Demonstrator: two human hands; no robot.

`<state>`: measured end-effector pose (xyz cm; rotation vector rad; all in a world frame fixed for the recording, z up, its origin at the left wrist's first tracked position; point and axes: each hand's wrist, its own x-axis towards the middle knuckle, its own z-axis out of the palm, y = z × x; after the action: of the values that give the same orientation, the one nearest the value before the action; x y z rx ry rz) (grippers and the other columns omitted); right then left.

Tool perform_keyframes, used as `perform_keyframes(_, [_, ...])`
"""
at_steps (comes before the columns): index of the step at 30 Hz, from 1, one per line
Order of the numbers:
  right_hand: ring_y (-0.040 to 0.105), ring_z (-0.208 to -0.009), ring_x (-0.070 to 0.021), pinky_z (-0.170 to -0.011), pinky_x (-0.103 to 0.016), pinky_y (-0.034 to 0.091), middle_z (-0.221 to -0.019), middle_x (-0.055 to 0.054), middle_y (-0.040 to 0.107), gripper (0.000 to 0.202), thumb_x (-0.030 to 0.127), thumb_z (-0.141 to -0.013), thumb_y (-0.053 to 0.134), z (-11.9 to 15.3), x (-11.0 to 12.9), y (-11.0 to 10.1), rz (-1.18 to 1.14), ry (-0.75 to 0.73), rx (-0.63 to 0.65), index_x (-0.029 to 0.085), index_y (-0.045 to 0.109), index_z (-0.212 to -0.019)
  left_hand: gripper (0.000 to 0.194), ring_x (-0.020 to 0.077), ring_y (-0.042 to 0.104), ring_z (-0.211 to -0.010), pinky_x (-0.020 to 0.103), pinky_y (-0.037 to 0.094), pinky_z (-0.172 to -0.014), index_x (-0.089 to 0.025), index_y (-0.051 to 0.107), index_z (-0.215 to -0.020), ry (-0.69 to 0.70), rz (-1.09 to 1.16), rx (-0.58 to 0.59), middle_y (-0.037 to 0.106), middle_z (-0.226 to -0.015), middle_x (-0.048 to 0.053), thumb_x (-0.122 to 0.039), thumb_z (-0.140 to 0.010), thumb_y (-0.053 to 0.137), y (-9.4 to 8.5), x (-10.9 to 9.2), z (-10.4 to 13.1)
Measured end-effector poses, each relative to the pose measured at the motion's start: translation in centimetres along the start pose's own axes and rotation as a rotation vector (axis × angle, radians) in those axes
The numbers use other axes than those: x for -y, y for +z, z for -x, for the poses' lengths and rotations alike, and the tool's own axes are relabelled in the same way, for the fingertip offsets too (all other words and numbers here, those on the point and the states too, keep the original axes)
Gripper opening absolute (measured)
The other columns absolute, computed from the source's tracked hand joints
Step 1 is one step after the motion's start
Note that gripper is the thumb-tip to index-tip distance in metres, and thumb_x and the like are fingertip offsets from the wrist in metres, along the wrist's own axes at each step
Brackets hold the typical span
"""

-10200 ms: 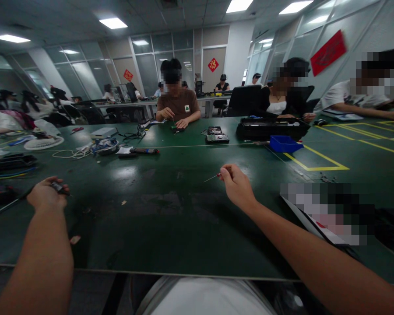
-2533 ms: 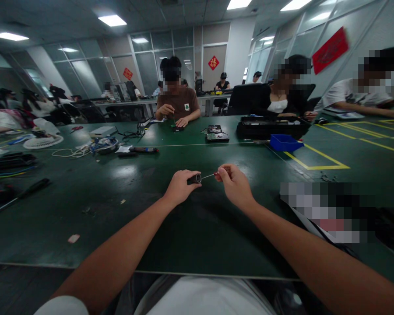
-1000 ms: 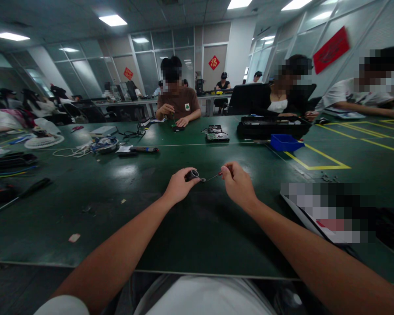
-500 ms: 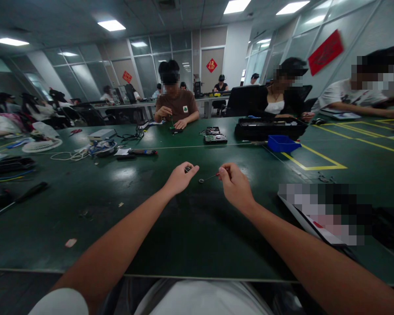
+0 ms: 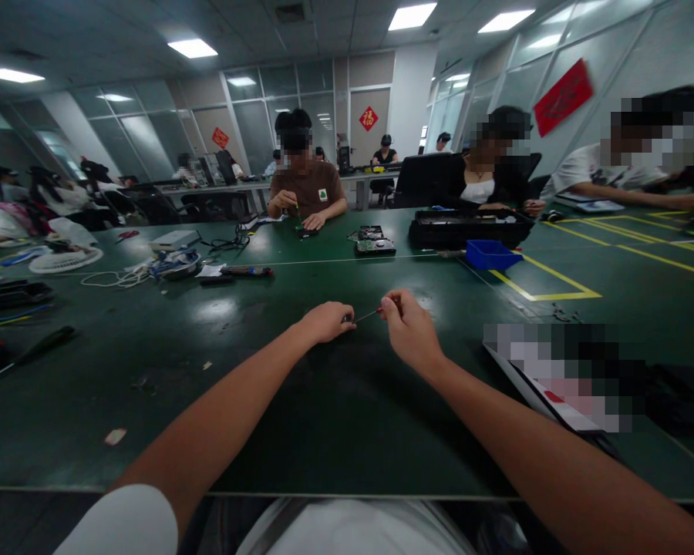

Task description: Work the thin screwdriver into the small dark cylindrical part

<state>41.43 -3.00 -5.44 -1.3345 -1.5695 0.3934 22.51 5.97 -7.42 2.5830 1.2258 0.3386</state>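
Note:
Over the green table (image 5: 324,416), my right hand (image 5: 405,320) is closed on a small screwdriver (image 5: 368,315) with a reddish handle and a thin shaft. The shaft points left, toward the fingertips of my left hand (image 5: 331,320). Those fingers are curled together around a small dark round part (image 5: 347,317), mostly hidden by them. The screwdriver tip ends beside this part; whether the two touch is too small to tell.
Beyond my hands lie a circuit-board device (image 5: 375,240), a blue tray (image 5: 491,254), a black case (image 5: 471,229) and a dark tool (image 5: 247,271). A tilted flat panel (image 5: 547,385) is at right. Across the table, a person (image 5: 306,181) works.
My left hand has moved right and down, its fingers now around the small part near the screwdriver tip. The small disc seen on its own at the tip is now covered. The view has shifted slightly.

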Motion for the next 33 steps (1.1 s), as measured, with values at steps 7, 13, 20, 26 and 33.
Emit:
perform_keyframes(7, [0.065, -0.074, -0.0232, -0.068, -0.035, 0.043, -0.079, -0.005, 0.068, 0.021, 0.039, -0.097, 0.043, 0.1, -0.2, 0.1, -0.016, 0.024, 0.018, 0.023, 0.056, -0.091, 0.018, 0.0261, 0.064, -0.088, 0.034, 0.047, -0.080, -0.019, 0.070, -0.097, -0.028, -0.023, -0.033, 0.070, -0.097, 0.011, -0.033, -0.087, 0.065, -0.5, 1.2, 1.2])
perform_keyframes(13, [0.065, -0.076, -0.0236, -0.068, -0.036, 0.044, -0.079, -0.005, 0.068, 0.021, 0.040, -0.097, 0.043, 0.0, -0.3, 0.1, -0.029, 0.025, 0.028, 0.023, 0.056, -0.092, 0.023, 0.0254, 0.065, -0.090, 0.033, 0.046, -0.077, -0.019, 0.071, -0.095, -0.095, 0.003, 0.012, 0.071, -0.098, 0.011, -0.039, -0.087, 0.064, -1.4, 2.4, 2.1])
perform_keyframes(20, [0.065, -0.074, -0.0235, -0.067, -0.035, 0.044, -0.077, -0.005, 0.068, 0.022, 0.041, -0.098, 0.044, 0.0, -0.6, 0.2, -0.031, 0.017, 0.037, 0.024, 0.056, -0.091, 0.034, 0.0168, 0.060, -0.063, 0.030, 0.044, -0.063, -0.017, 0.069, -0.092, -0.342, 0.407, -0.176, 0.071, -0.088, 0.008, -0.048, -0.083, 0.064, -4.7, 5.0, 5.4])
perform_keyframes(26, [0.065, -0.076, -0.0240, -0.067, -0.035, 0.045, -0.079, -0.005, 0.069, 0.023, 0.041, -0.098, 0.043, 0.0, -0.7, 0.3, -0.035, 0.014, 0.052, 0.024, 0.057, -0.092, 0.033, 0.0108, 0.050, -0.058, 0.023, 0.035, -0.052, -0.015, 0.067, -0.100, -0.619, 0.852, -0.532, 0.066, -0.086, 0.004, -0.040, -0.079, 0.067, -9.5, 10.0, 11.4])
perform_keyframes(33, [0.066, -0.075, -0.0238, -0.067, -0.035, 0.044, -0.077, -0.005, 0.069, 0.023, 0.041, -0.097, 0.044, -0.1, -0.9, 0.7, -0.037, 0.028, 0.051, 0.024, 0.057, -0.090, 0.016, 0.0079, 0.042, -0.055, 0.019, 0.036, -0.057, -0.018, 0.049, -0.083, -0.963, 0.984, -1.126, 0.047, -0.062, -0.005, -0.028, -0.095, 0.051, -14.6, 14.7, 20.6])
